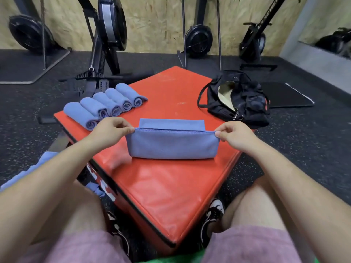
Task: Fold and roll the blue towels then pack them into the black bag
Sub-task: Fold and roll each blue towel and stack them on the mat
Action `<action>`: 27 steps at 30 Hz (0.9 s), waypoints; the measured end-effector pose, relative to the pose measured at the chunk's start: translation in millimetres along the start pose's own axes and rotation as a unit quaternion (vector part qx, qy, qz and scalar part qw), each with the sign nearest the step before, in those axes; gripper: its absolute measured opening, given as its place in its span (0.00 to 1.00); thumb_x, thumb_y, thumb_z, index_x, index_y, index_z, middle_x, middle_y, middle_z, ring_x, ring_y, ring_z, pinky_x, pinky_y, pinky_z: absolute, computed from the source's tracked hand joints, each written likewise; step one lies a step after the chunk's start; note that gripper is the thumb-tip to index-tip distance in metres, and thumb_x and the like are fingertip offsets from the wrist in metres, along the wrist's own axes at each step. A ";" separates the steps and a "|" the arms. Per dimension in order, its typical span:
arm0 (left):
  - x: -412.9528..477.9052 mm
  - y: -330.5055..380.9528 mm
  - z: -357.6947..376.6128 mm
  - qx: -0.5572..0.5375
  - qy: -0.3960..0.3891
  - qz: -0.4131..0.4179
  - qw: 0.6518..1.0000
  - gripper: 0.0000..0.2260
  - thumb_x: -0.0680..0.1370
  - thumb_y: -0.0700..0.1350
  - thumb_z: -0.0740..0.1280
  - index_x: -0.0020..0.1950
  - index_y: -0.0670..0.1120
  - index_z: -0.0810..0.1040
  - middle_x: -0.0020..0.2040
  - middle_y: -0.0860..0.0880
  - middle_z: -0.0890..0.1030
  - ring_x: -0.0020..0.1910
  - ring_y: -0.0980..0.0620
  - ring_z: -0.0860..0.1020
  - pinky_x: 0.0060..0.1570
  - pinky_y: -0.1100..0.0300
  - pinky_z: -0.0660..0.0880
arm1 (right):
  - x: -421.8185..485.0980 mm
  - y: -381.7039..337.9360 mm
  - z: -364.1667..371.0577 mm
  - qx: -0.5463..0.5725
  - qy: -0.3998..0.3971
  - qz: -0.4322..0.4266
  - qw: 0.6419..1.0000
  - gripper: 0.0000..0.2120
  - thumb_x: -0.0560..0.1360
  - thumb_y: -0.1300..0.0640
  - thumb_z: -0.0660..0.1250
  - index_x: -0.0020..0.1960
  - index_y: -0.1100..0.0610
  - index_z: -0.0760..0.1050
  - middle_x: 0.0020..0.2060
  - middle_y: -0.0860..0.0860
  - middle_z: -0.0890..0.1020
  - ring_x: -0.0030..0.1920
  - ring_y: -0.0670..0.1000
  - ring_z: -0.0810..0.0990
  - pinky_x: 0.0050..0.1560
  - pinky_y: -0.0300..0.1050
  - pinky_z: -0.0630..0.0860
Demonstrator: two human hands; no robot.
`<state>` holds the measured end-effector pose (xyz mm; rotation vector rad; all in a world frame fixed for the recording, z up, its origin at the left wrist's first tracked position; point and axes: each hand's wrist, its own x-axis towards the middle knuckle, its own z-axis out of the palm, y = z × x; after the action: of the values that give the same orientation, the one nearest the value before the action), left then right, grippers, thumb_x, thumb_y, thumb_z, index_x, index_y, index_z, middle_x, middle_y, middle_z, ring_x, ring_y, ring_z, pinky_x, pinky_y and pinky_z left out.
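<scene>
Pinching folded blue towel (173,144) corners: left hand (110,130), right hand (234,134), forearms extended over red box (161,186).

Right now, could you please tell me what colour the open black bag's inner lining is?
Cream lining, best seen in the head view.

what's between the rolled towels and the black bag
Only bare red pad between the rolled towels and the black bag, in the head view.
</scene>
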<state>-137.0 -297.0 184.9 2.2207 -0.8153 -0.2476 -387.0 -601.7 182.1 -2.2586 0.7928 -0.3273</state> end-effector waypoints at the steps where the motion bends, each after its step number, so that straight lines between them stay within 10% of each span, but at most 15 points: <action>1: 10.6 -1.3 2.7 -0.001 -0.001 -0.003 1.000 0.05 0.77 0.47 0.73 0.43 0.47 0.83 0.40 0.51 0.82 0.38 0.55 0.75 0.40 0.62 0.71 | 10.3 -0.1 1.8 -0.005 0.001 0.005 1.000 0.04 0.75 0.59 0.71 0.42 0.53 0.83 0.34 0.49 0.83 0.36 0.48 0.78 0.45 0.46 0.76; 19: 176.5 -51.1 69.2 0.037 0.000 -0.047 0.998 0.06 0.77 0.45 0.72 0.44 0.44 0.82 0.40 0.49 0.81 0.37 0.55 0.75 0.34 0.72 0.68 | 170.5 37.8 55.1 -0.087 0.018 0.048 0.995 0.05 0.77 0.56 0.68 0.43 0.53 0.80 0.40 0.48 0.84 0.41 0.50 0.81 0.43 0.42 0.71; 27: 185.6 -66.1 91.0 0.159 0.001 0.014 0.987 0.02 0.75 0.44 0.70 0.45 0.49 0.83 0.43 0.50 0.76 0.49 0.43 0.76 0.47 0.53 0.70 | 178.2 46.4 74.0 -0.150 0.025 0.030 0.988 0.06 0.75 0.58 0.70 0.51 0.55 0.81 0.47 0.51 0.81 0.52 0.54 0.79 0.52 0.44 0.73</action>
<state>2.5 -431.4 87.1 2.5013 -0.9387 -0.1058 -236.3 -699.1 97.4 -2.5075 0.9904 -0.2506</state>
